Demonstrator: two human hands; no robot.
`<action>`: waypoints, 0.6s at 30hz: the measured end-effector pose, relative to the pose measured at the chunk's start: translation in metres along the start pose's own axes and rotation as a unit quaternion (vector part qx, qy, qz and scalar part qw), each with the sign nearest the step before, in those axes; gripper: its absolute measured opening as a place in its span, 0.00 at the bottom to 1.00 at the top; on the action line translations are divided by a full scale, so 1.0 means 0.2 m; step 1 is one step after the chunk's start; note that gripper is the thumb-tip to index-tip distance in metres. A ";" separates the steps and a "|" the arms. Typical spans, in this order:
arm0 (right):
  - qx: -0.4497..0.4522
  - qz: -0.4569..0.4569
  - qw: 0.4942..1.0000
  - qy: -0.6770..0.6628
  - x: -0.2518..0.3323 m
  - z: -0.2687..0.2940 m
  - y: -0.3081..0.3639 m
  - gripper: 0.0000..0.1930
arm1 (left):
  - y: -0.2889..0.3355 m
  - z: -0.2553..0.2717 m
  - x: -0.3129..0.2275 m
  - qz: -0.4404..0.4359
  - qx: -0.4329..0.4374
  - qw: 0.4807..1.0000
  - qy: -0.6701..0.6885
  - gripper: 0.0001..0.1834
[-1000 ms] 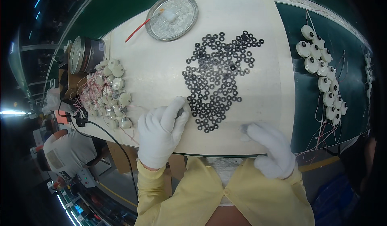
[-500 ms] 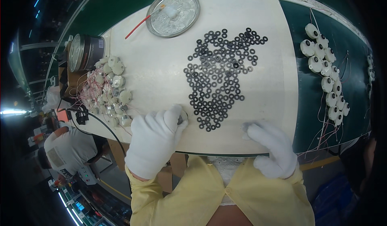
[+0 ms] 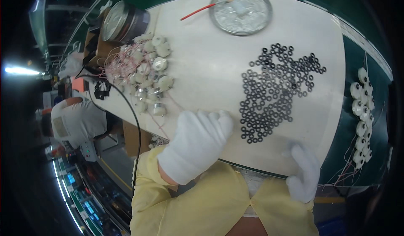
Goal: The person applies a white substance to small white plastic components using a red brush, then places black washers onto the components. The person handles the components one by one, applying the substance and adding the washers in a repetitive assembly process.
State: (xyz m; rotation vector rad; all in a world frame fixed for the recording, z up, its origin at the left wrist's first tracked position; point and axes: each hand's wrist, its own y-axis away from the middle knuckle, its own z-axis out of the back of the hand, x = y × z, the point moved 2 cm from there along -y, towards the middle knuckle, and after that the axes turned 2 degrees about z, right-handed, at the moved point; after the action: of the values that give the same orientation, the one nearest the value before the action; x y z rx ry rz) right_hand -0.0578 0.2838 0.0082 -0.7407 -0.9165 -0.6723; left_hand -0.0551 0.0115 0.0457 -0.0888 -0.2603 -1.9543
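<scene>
My left hand [image 3: 195, 145], in a white glove, is closed with its fingers curled inward at the table's near edge. Whatever it grips is hidden behind the fingers. Just right of it, a spread of small black rings [image 3: 265, 105] lies on the white tabletop. My right hand [image 3: 306, 173], also gloved in white, rests by the near edge, below and right of the rings. One finger stretches toward them and the thumb stands apart, with nothing visible between. White round motor-like parts [image 3: 158, 84] with pink wires are heaped left of the rings, beyond my left hand.
A round metal dish [image 3: 263, 23] holds a pale, shiny substance and a red-handled brush [image 3: 198, 13]. At the back left stands a can [image 3: 136, 23]. More white round parts with black centres [image 3: 361, 109] lie on the green surface at right. A person [image 3: 80, 120] sits farther left.
The whole view has turned, so the table and its contents appear farther right. A small roundish piece showed at my left fingers earlier and is now hidden. Both hands keep nearly the same place beside the rings.
</scene>
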 end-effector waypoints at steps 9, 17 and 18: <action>-0.003 -0.001 1.000 -0.005 0.02 -0.03 0.00 0.32 | 0.12 -0.14 0.08 0.114 -0.044 0.854 0.506 0.16; 0.006 0.014 1.000 0.005 0.19 -0.21 -0.26 0.37 | 0.26 -0.05 -0.11 0.227 -0.118 0.609 0.751 0.20; 0.012 0.029 0.999 0.017 0.22 -0.23 -0.30 0.36 | 0.29 -0.06 -0.14 0.197 -0.106 0.663 0.715 0.20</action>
State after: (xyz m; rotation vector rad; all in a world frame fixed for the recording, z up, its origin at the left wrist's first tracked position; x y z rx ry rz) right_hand -0.0635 0.2037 0.0449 -0.7296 -0.8675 -0.6205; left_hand 0.0096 0.0118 0.0368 1.1232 0.9642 -1.1055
